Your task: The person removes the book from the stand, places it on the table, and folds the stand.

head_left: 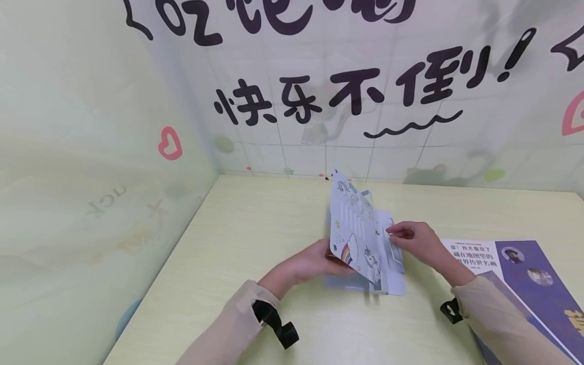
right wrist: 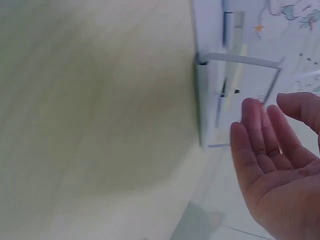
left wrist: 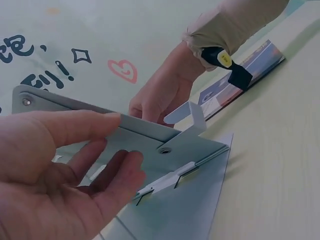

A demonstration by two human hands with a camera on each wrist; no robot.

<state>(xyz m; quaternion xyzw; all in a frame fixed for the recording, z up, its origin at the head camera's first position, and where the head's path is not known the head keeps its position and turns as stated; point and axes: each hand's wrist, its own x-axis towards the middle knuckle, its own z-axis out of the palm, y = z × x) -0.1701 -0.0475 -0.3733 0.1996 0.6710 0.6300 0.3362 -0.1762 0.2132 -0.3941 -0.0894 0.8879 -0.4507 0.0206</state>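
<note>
A white book stand (head_left: pixel 358 218) with a unicorn and rainbow print stands on the table, its panel raised at a slant above the base. Behind the panel's lower left edge, my left hand (head_left: pixel 315 261) holds it up. In the left wrist view the thumb (left wrist: pixel 90 125) lies along the panel edge, and the other fingers curl near its back. My right hand (head_left: pixel 417 243) is at the stand's right side, by the wire page holder (right wrist: pixel 245 60). Its fingertips overlap the wire in the right wrist view, with the thumb apart from the fingers.
A purple and white book (head_left: pixel 531 274) lies on the table at the right, partly under the right forearm. A printed backdrop (head_left: pixel 301 162) rises behind the table (head_left: pixel 255 213), and another sheet (head_left: pixel 91 152) borders it on the left.
</note>
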